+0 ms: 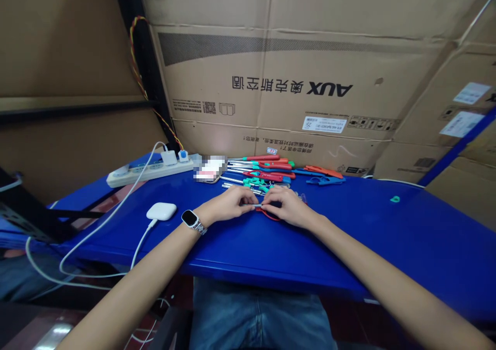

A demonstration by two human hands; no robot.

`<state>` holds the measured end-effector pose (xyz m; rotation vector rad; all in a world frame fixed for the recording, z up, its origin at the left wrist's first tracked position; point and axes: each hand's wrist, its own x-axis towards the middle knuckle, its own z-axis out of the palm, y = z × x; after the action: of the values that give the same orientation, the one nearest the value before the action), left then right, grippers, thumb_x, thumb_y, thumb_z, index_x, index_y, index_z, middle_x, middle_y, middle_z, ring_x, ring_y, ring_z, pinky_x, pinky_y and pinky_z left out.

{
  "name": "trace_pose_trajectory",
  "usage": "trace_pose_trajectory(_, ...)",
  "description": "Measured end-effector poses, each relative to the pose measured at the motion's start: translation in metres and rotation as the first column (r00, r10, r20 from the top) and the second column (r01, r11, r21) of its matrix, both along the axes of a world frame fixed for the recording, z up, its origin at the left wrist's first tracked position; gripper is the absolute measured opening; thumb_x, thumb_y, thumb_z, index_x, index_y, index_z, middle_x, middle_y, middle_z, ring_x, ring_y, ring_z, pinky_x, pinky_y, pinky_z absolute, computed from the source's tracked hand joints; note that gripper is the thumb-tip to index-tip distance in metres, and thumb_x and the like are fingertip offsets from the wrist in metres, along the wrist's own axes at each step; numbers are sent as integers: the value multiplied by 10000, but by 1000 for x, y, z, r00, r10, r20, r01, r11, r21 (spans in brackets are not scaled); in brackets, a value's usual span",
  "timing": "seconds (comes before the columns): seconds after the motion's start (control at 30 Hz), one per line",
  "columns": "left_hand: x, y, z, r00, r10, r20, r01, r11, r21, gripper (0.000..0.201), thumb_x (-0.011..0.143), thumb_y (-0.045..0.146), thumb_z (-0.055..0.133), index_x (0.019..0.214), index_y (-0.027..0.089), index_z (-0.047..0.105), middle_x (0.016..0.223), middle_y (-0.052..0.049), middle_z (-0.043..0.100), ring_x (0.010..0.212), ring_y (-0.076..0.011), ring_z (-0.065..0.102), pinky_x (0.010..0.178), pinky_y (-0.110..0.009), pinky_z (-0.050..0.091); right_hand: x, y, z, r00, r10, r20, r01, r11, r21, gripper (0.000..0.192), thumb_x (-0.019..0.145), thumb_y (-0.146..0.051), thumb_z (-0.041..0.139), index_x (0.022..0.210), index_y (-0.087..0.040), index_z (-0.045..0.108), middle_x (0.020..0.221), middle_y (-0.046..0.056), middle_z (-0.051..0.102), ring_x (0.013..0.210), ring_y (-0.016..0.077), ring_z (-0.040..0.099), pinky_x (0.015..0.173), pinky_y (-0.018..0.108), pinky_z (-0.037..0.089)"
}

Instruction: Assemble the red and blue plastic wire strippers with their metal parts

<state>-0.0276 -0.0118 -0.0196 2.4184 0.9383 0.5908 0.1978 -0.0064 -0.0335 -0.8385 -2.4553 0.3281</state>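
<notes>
Your L hand (pixel 239 201) & R hand (pixel 285 204) pinch a thin grey rod (pixel 257 205) btwn nearly closed fingertips, one at each end, prob. to keep it steady; red piece (pixel 270 215) just under R fingers, red-handled tools (pixel 267 176) just beyond, presumably for easy reach.

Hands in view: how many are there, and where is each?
2: the left hand, below the reddish tool handles, and the right hand beside it, both with fingertips at the thin grey rod over the blue table. No other hand shows.
</notes>
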Motion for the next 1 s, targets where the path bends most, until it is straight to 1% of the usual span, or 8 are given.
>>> trace_pose_trajectory(0.13, 1, -1, -2, 999, -5, 44, 8, 998, -64, 168, 854, 240, 614, 950, 131, 699, 814, -47, 695, 712, -141, 606, 654, -235, 470, 2, -6, -1, 1000, 5, 24, -5, 1000, -3, 160, 925, -265, 602, 877, -191, 736, 926, 65, 718, 887, 183, 627, 841, 329, 449)
trace_pose_trajectory(0.23, 4, -3, -4, 999, -20, 38, 22, 998, -52, 147, 832, 236, 624, 918, 137, 691, 803, -37, 684, 698, -134, 592, 642, -230, 462, 3, -12, -4, 999, -25, 44, 25, 1000, 11, 152, 924, -248, 596, 900, -198, 738, 940, 58, 718, 902, 184, 621, 849, 330, 442)
trace_pose_trajectory(0.4, 7, -5, -7, 999, -16, 49, 18, 999, -28, 140, 813, 210, 613, 928, 146, 664, 726, 1, 628, 635, -116, 540, 614, -223, 442, 0, -18, -8, 995, -99, 14, 99, 995, -21, 132, 894, -203, 594, 871, -183, 722, 886, 56, 696, 856, 178, 621, 811, 307, 458)
trace_pose_trajectory(0.5, 8, -6, -6, 999, -18, 41, 18, 1000, -16, 144, 847, 188, 555, 936, 146, 660, 745, -6, 619, 642, -116, 529, 619, -224, 437, -1, -19, -8, 992, -125, -9, 124, 992, -28, 125, 859, -159, 592, 876, -176, 715, 870, 53, 687, 833, 176, 620, 791, 299, 463)
trace_pose_trajectory(0.63, 9, -7, -5, 999, -18, 38, 19, 1000, -17, 154, 868, 184, 537, 951, 138, 658, 796, -25, 631, 675, -122, 539, 646, -229, 440, -3, -19, -10, 988, -130, -80, 124, 989, -76, 153, 838, -121, 572, 865, -174, 712, 855, 49, 689, 806, 167, 622, 767, 282, 474)
trace_pose_trajectory(0.7, 9, -7, -5, 999, -14, 37, 14, 1000, 1, 155, 879, 198, 534, 950, 139, 658, 822, -34, 642, 694, -128, 544, 665, -237, 444, -2, -17, -12, 986, -130, -101, 120, 988, -96, 146, 831, -122, 578, 855, -177, 711, 862, 49, 697, 808, 167, 627, 773, 283, 480)
trace_pose_trajectory(0.87, 10, -7, -5, 999, -19, 32, 18, 1000, 18, 169, 896, 232, 531, 959, 142, 660, 865, -47, 663, 738, -141, 562, 704, -255, 462, -1, -15, -13, 986, -120, -117, 110, 990, -87, 118, 815, -149, 613, 865, -180, 716, 893, 56, 715, 834, 178, 639, 797, 300, 489)
trace_pose_trajectory(1.0, 9, -6, -4, 999, -18, 38, 17, 999, 46, 168, 896, 233, 540, 953, 149, 674, 841, -37, 660, 728, -140, 562, 709, -256, 463, 0, -14, -12, 987, -124, -101, 113, 987, -115, 115, 857, -179, 607, 838, -184, 720, 876, 57, 724, 839, 180, 641, 798, 305, 488)
